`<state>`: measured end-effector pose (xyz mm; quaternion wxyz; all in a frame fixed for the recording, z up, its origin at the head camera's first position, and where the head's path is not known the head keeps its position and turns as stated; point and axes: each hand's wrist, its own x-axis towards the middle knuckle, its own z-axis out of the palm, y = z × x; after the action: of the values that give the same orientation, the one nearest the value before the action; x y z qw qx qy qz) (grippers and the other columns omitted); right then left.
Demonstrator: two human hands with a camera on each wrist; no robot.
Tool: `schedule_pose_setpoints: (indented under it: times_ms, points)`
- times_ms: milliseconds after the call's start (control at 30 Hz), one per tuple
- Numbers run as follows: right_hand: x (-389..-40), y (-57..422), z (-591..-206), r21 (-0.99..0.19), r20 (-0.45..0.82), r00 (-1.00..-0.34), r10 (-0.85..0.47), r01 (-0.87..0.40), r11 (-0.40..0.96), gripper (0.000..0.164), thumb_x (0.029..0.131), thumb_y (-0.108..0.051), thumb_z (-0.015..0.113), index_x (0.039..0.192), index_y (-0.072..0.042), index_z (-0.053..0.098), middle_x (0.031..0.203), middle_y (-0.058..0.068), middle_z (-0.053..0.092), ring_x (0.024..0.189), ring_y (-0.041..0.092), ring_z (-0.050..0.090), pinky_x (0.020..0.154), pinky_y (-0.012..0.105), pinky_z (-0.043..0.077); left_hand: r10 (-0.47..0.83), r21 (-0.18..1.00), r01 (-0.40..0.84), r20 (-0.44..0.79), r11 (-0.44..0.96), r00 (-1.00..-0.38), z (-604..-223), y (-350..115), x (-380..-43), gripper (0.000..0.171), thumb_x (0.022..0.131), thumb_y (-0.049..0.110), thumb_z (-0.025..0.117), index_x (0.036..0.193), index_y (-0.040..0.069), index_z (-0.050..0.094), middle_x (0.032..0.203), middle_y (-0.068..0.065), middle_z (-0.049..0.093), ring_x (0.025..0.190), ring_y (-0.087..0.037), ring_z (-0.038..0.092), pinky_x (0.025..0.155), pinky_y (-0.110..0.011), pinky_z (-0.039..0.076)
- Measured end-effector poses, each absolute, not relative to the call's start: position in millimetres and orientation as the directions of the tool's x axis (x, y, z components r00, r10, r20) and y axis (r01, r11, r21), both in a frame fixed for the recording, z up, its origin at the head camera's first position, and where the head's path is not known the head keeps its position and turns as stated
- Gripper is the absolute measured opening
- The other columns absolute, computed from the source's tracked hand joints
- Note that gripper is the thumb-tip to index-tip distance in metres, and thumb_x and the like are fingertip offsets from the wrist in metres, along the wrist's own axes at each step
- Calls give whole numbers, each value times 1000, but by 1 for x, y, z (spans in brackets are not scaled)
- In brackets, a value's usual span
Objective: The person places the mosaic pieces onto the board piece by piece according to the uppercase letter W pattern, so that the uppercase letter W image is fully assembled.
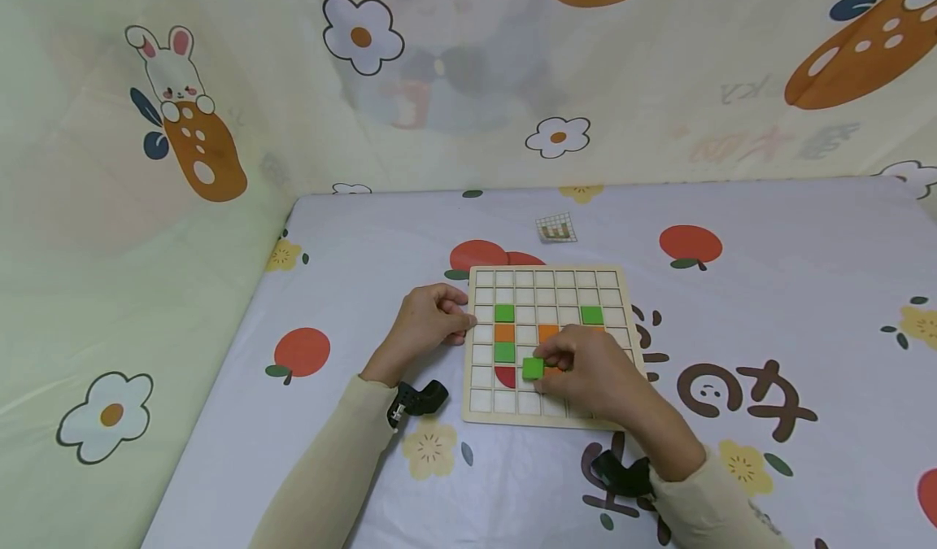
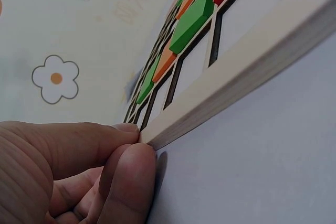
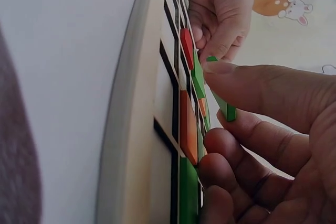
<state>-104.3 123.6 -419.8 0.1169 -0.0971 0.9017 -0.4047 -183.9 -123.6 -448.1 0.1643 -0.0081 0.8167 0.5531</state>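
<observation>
A wooden grid board (image 1: 512, 420) lies flat on the table. My left hand (image 1: 433, 321) pinches its left rim between thumb and forefinger, as the left wrist view also shows. Above a lower cell, my right hand (image 1: 593, 366) holds a green square tile (image 1: 533, 368) between thumb and forefinger. In one left column sit a green tile (image 1: 504, 313), an orange tile (image 1: 504, 333), another green tile (image 1: 504, 353) and a red rounded piece (image 1: 505, 376). Toward the right lies a green tile (image 1: 591, 315). The right hand partly covers several orange pieces and hides some cells.
Behind the board lies a small clear packet or card with a grid pattern (image 1: 556, 228); its contents are too small to tell. A white printed cloth (image 1: 732, 305) covers the table. Patterned fabric walls (image 1: 454, 150) rise at the back and left.
</observation>
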Motion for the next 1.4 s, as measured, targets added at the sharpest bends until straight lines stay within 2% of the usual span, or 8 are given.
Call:
schedule_pose_setpoints:
  times_ms: [567, 1400]
  points:
    - [-105, 118, -423, -728, -121, -945, -304, -124, 675, 22, 76, -4, 88, 96, -6, 80, 84, 2, 61, 77, 18, 55, 63, 28, 49, 167, 896, -198, -283, 397, -945, -448, -124, -184, 29, 89, 4, 82, 115, 0, 68, 84, -9, 68, 62, -14, 67, 61, -26, 63]
    - [-106, 114, -424, -688, -123, -944, -305, -140, 712, 23, 76, -6, 89, 97, -7, 81, 81, 2, 59, 78, 18, 53, 62, 29, 47, 167, 897, -189, -274, 399, -947, -449, -124, -185, 29, 89, 5, 82, 114, 0, 68, 84, -9, 68, 62, -14, 67, 62, -27, 63]
